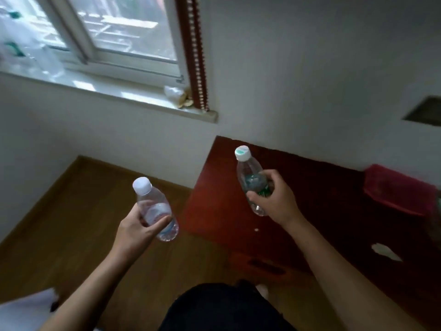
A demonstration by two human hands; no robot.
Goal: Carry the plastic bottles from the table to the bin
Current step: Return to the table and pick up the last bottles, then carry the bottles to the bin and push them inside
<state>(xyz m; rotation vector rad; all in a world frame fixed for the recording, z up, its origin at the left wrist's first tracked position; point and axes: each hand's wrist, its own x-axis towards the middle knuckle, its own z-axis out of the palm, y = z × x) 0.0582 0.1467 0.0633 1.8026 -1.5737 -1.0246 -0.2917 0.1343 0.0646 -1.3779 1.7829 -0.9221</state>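
Clear bottle (156,212) in left hand (136,231); green-labelled bottle (251,181) in right hand (274,199); writing unreadable.

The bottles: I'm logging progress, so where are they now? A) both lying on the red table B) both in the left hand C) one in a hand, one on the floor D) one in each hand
D: the left hand holds one clear bottle, the right hand the green-labelled bottle.
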